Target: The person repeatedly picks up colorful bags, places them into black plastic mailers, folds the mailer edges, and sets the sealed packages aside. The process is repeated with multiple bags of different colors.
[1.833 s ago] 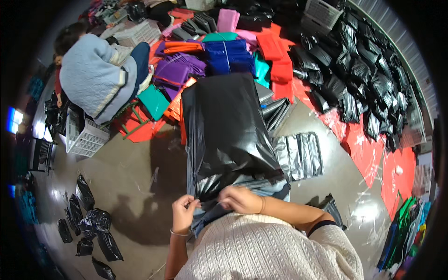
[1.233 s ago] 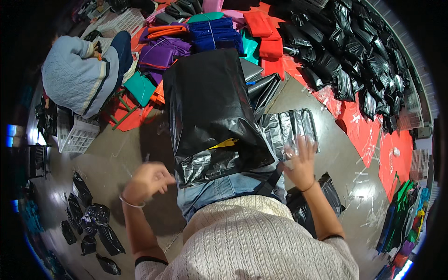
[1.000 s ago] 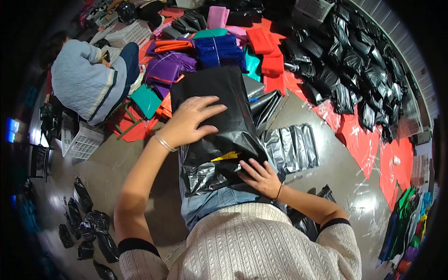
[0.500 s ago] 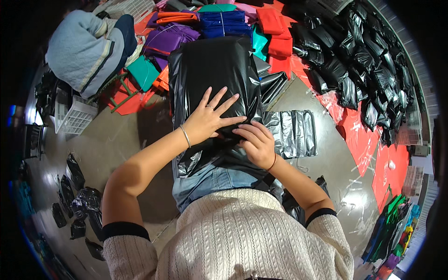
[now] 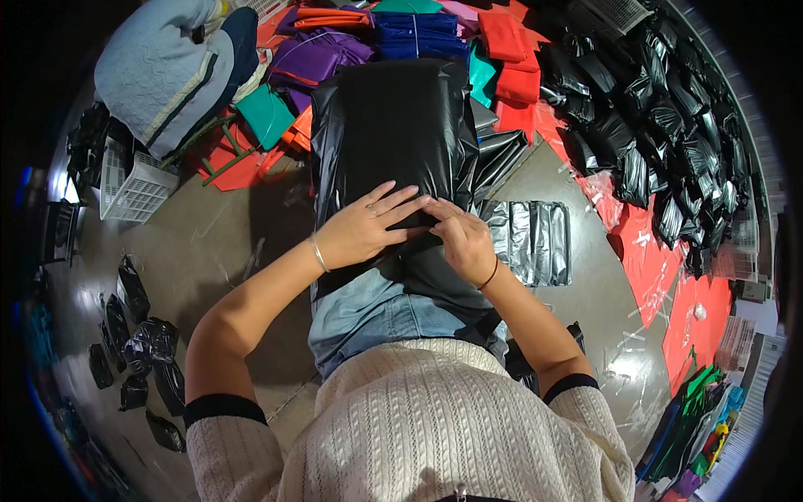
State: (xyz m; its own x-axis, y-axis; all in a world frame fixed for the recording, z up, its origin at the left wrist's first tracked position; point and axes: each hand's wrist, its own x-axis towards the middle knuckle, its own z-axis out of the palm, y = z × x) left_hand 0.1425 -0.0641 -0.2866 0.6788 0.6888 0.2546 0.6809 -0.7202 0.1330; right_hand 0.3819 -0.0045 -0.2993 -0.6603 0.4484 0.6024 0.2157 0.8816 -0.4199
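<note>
A large black plastic package (image 5: pixel 389 125), smooth and bulging on top, lies before me and reaches back to my lap. Fingers outstretched, my left hand (image 5: pixel 361 230) rests flat on its near part. My right hand (image 5: pixel 464 243) is closed in a pinch on the package's plastic near its right side, its fingertips close to those of my left hand. Just what fold or edge sits between the right fingertips is hidden. Beside the package, on the right, flat black plastic bags (image 5: pixel 535 243) lie on the floor.
Folded purple bundles (image 5: pixel 314 57), blue bundles (image 5: pixel 418 38) and red ones (image 5: pixel 512 63) lie beyond the package. Many filled black bags (image 5: pixel 636 134) are heaped at the far right, others (image 5: pixel 155 343) at left. A person in light blue (image 5: pixel 159 71) bends near a white crate (image 5: pixel 134 184).
My left hand has slid nearer to me, its fingers less widely spread. The right hand has turned and its fingers have drawn into a tighter pinch. The view has tilted slightly.
</note>
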